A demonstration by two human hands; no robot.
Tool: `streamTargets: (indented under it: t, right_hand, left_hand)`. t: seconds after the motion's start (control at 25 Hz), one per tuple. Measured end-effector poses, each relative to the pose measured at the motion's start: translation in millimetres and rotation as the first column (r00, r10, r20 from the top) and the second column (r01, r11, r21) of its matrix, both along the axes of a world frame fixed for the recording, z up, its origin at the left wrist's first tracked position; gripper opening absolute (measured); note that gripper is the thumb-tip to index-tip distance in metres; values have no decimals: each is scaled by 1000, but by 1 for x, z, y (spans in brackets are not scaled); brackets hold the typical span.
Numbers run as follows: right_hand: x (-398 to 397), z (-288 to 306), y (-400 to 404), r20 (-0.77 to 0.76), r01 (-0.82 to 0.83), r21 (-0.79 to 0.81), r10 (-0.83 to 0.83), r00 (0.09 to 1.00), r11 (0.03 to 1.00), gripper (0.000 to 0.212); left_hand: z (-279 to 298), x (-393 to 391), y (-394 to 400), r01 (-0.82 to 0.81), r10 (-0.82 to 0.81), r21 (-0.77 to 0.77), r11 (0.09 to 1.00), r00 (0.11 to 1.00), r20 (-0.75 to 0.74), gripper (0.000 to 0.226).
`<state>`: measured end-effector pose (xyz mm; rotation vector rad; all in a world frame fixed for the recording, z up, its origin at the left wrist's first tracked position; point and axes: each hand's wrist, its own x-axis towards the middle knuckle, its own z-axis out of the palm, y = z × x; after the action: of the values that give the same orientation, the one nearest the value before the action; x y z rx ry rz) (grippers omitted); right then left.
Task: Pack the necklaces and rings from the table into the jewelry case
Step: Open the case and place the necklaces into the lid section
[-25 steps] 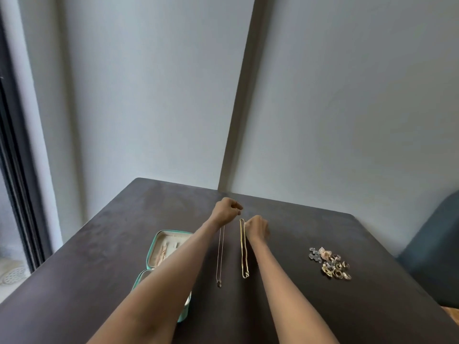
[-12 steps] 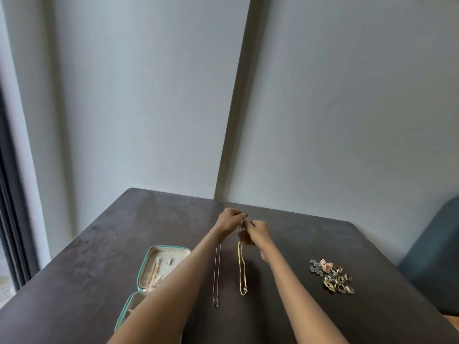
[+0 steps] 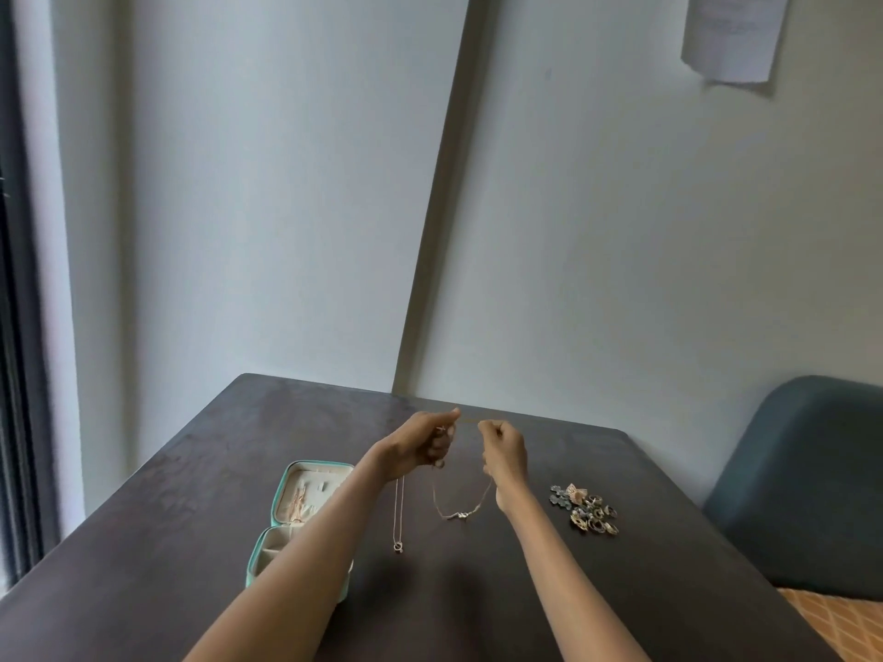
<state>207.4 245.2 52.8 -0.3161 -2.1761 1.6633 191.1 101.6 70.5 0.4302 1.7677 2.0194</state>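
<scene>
Nearest, lying open on the dark worktop [image 3: 478, 613] at the left: the teal jewelry case [image 3: 286, 527], partly hidden behind the left forearm, its near half showing small cream compartments, its far half holding a rose-gold piece against the cream lining. Resting just right of that forearm: a thin silver necklace [image 3: 399, 518], stretched in a straight line toward the viewer, its small ring pendant at the near end and its far end running up under the left hand. Hanging in a loop between the two hands: the gold necklace [image 3: 461, 511], its low point and small clasp cluster touching or just grazing the worktop. Sitting in a loose heap well to the right, apart from both chains: the pile of rings [image 3: 590, 508], gold and dark pieces mixed. Raised above the worktop farther on: the left hand [image 3: 423, 446], fingers curled and pinching one end of the gold chain, and the right hand [image 3: 504, 449], fingers pressed together on the other end, a short taut stretch spanning the gap. Standing beyond at the right edge: a blue chair [image 3: 802, 480]. Hanging on the far wall, upper right: a paper sheet [image 3: 731, 35].
</scene>
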Motion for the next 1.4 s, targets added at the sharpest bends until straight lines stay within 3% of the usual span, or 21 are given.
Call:
streamTargets:
  t: [0.12, 0.2, 0.28, 0.32, 0.4, 0.48, 0.72, 0.84, 0.92, 1.08, 1.2, 1.28, 1.4]
  right_hand:
    - [17, -9, 5, 59, -45, 130, 37, 998, 991, 13]
    - [27, -17, 6, 84, -121, 209, 105, 991, 971, 11]
    - [38, -18, 2, 107, -241, 281, 219, 970, 929, 14]
    - [44, -16, -1, 114, -292, 308, 270, 956, 905, 16]
    - [55, -9, -8, 108, -343, 324, 325, 939, 882, 23]
    - [60, 0, -12, 60, -334, 264, 330, 942, 905, 28]
    - [63, 21, -10, -38, -266, 47, 268, 963, 963, 17]
    - [61, 15, -6, -62, -215, -113, 209, 976, 970, 14]
    - [60, 7, -7, -61, -201, -206, 192, 979, 958, 13]
    - [62, -12, -13, -30, -211, -239, 210, 977, 948, 17]
    - [64, -22, -26, -68, -278, -166, 270, 960, 946, 15]
    - [67, -25, -36, -53, -343, -66, 340, 939, 937, 10]
    - [69, -24, -46, -24, -456, 33, 457, 889, 889, 14]
  left_hand:
    - [10, 13, -4, -78, 58, 288, 954, 995, 78, 27]
    - [13, 16, -4, -163, 119, 473, 866, 985, 123, 22]
    - [12, 15, -1, -238, 190, 549, 801, 971, 143, 21]
    - [11, 16, 0, -263, 241, 497, 827, 964, 109, 22]
    - [5, 21, 3, -321, 336, 215, 922, 941, -35, 20]
    - [0, 26, 4, -346, 341, -10, 938, 929, -145, 17]
    - [9, 42, -5, -129, 112, -219, 967, 990, -89, 27]
    - [13, 49, -11, 10, -10, -171, 985, 1000, -1, 36]
    - [12, 49, -12, 42, -44, 26, 999, 996, 83, 38]
    - [9, 46, -13, -91, 18, 387, 918, 982, 190, 20]
    - [-1, 37, -9, -277, 134, 568, 775, 950, 281, 17]
    - [-7, 31, -7, -361, 228, 542, 759, 927, 297, 21]
    - [-13, 27, -9, -442, 437, 92, 892, 896, 74, 25]
